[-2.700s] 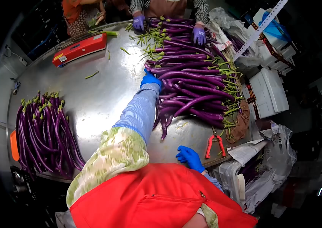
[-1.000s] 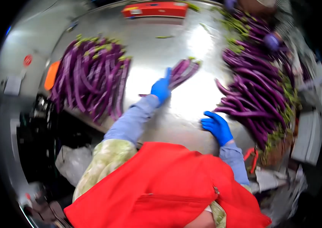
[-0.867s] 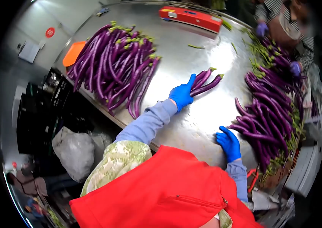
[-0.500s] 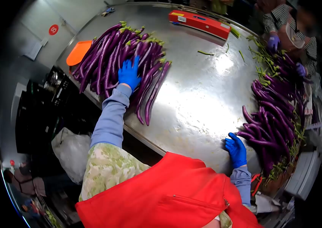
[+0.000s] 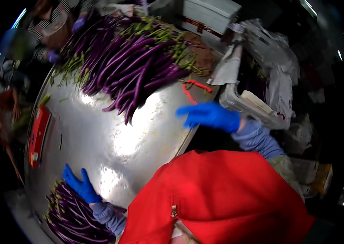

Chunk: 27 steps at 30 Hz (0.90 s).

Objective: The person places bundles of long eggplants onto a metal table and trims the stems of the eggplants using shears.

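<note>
metal bench (image 5: pixel 78 122), long purple eggplants in two lots. the large heap (image 5: pixel 135 67) takes up the right end of the bench, stalks towards the right edge, long axes running in from there, tips out over bare metal in the middle. the small pile (image 5: pixel 78 217) sits at the left end by the near edge, stalks towards the far edge, tips towards the near one. right hand (image 5: pixel 210 116), blue-gloved, at the near edge close to the right corner: fingers stretched out and a little apart, nothing in its grasp. red-handled shears (image 5: pixel 188 94) lie on the bench just beyond its fingers, between it and the near side of the large heap. this is the nearer hand to that heap, which lies ahead of it and slightly inward, the eggplants' tips facing the middle of the bench rather than the hand. left hand (image 5: pixel 80 187), also blue-gloved, at the small pile: thumb and fingers spread wide, no eggplant in its grip; the angle is poor and contact with the pile cannot be told. bare metal separates its fingers from the large heap. red box (image 5: pixel 39 136) along the far edge, loose green stalk (image 5: pixel 60 142) near it. co-worker's purple glove (image 5: pixel 53 56) beside the large heap, far side.
</note>
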Available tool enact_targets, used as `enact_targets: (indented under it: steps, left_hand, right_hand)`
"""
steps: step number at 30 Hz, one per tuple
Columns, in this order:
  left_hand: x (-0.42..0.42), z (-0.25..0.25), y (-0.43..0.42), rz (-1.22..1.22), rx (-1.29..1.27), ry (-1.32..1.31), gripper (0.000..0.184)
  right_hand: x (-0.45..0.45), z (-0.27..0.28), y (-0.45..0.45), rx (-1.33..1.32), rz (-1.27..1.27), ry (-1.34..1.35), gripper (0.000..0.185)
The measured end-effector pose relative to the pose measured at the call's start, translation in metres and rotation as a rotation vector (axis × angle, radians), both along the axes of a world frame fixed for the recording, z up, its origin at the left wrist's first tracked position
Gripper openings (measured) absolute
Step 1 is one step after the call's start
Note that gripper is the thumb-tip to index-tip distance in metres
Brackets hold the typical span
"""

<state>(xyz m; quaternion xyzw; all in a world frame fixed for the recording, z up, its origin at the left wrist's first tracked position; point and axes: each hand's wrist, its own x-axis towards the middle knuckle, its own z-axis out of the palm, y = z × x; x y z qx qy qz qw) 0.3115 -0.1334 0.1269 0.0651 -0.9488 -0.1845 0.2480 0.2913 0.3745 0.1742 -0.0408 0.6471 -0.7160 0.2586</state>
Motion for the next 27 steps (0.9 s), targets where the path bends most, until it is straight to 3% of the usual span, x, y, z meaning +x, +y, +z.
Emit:
enact_targets:
  steps: [2, 3, 4, 6, 10, 12, 14, 16, 18, 19, 20, 21, 23, 25, 26, 27]
  left_hand:
    - [-0.023, 0.004, 0.069, -0.312, -0.041, 0.031, 0.056]
    - [-0.031, 0.004, 0.112, -0.423, 0.008, 0.046, 0.055]
    - [-0.032, 0.002, 0.16, -0.521, 0.066, 0.042, 0.054]
    - [-0.037, -0.012, 0.257, -0.777, 0.181, -0.067, 0.053]
    - [-0.066, -0.056, 0.402, -1.026, 0.187, -0.228, 0.05]
    - [-0.106, -0.113, 0.413, -1.041, 0.325, -0.225, 0.049]
    - [-0.152, -0.147, 0.405, -0.954, 0.345, -0.234, 0.048]
    - [-0.181, -0.118, 0.399, -0.773, 0.035, -0.499, 0.044]
    - [-0.196, -0.091, 0.408, -0.798, 0.324, -0.748, 0.039]
    - [-0.197, -0.071, 0.426, -0.829, 0.585, -0.802, 0.035]
    - [-0.179, -0.014, 0.472, -0.857, 0.787, -0.899, 0.033]
    - [-0.173, 0.008, 0.503, -0.935, 0.821, -0.886, 0.032]
    - [-0.157, 0.041, 0.575, -1.176, 0.869, -0.978, 0.038]
    - [-0.14, 0.032, 0.643, -1.343, 0.878, -1.133, 0.04]
    - [-0.131, 0.018, 0.676, -1.316, 0.986, -1.268, 0.047]
    - [-0.127, -0.017, 0.705, -1.307, 0.958, -1.24, 0.05]
  right_hand:
    - [-0.011, 0.037, 0.091, -0.033, -0.317, 0.208, 0.037]
    - [-0.011, 0.054, 0.136, 0.215, -0.49, 0.391, 0.037]
    - [0.0, 0.072, 0.172, 0.095, -0.743, 0.415, 0.037]
    - [0.013, 0.064, 0.278, 0.171, -0.746, 0.562, 0.042]
    - [0.043, 0.043, 0.372, -0.013, -0.891, 0.32, 0.045]
    - [0.065, 0.012, 0.387, -0.013, -0.928, 0.285, 0.044]
    - [0.085, -0.022, 0.411, -0.015, -0.976, 0.06, 0.041]
    - [0.106, -0.076, 0.432, -0.029, -1.078, -0.076, 0.04]
    - [0.116, -0.1, 0.436, 0.025, -1.178, -0.233, 0.042]
    - [0.114, -0.108, 0.425, 0.088, -1.225, -0.329, 0.044]
    - [0.115, -0.114, 0.42, 0.156, -1.264, -0.426, 0.047]
    - [0.12, -0.152, 0.438, 0.006, -1.213, -0.511, 0.057]
    - [0.096, -0.154, 0.429, 0.315, -1.16, -0.578, 0.064]
    - [0.079, -0.174, 0.441, 0.527, -1.031, -0.595, 0.071]
    - [0.07, -0.196, 0.459, 0.592, -0.937, -0.576, 0.075]
    - [0.059, -0.211, 0.466, 0.751, -0.973, -0.505, 0.079]
